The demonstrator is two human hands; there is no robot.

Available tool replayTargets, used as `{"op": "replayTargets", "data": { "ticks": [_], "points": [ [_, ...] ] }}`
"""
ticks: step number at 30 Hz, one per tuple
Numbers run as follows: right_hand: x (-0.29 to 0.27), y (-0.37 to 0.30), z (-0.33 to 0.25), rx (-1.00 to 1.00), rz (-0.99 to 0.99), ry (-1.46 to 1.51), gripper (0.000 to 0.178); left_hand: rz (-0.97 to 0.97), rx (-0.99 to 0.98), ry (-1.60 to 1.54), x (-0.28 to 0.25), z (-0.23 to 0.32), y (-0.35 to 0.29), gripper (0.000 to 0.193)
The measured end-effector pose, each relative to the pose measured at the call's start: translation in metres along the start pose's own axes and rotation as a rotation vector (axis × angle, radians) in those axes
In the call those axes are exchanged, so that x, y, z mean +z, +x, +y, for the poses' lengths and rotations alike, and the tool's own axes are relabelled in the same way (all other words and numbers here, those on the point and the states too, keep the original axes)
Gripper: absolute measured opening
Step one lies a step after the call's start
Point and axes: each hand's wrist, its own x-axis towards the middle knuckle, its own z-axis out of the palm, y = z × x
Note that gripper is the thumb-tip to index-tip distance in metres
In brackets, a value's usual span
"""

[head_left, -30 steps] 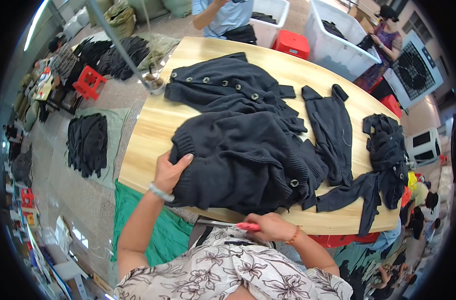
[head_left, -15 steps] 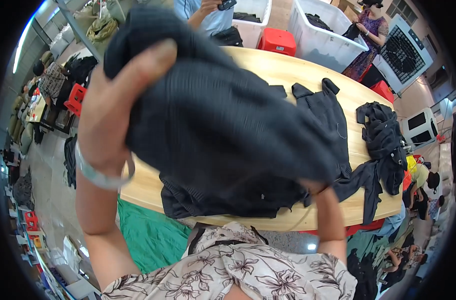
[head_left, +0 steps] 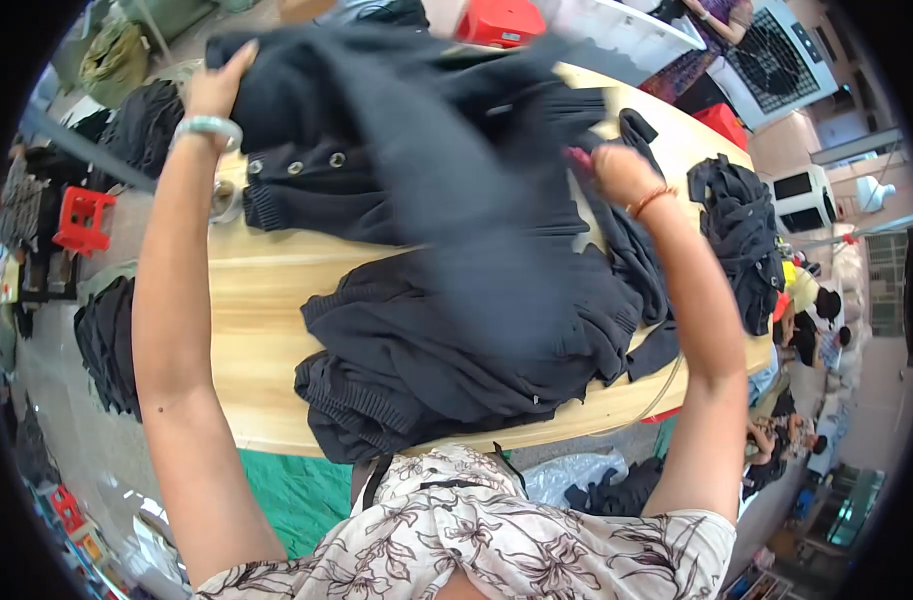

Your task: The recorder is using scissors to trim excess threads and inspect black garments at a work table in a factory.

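A dark knit garment is spread in the air over the far side of the table, its middle blurred by motion. At its far left edge my left hand is closed on the fabric. My right hand is closed at the garment's right side, with a small red thing showing at its fingers; what that is I cannot make out. Round light buttons and a ribbed cuff show along the left part. Nearer to me, a heap of dark knitwear with ribbed edges lies on the table.
The pale wooden table holds another dark clothes pile at its right end. Beyond it stand a red stool and a white bin. Another red stool stands left. Green sheeting lies below the near edge.
The garment has moved away from me and opened out over the table. Both hands have moved farther out, the right one also upward, uncovering the near heap.
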Motion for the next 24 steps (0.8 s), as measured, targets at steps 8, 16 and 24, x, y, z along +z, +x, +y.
{"op": "replayTargets", "data": {
  "ticks": [8, 16, 24],
  "points": [
    [0.089, -0.120, 0.008, 0.165, 0.148, 0.596, 0.040, -0.340, 0.355, -0.054, 0.034, -0.208, -0.152, 0.027],
    [0.126, -0.187, -0.090, 0.052, 0.404, 0.598, 0.079, -0.012, -0.054, 0.321, 0.112, -0.200, -0.206, 0.120],
    [0.124, -0.191, -0.073, -0.008, 0.404, 0.862, 0.037, -0.808, -0.201, 0.192, 0.104, -0.166, -0.177, 0.039]
  ]
}}
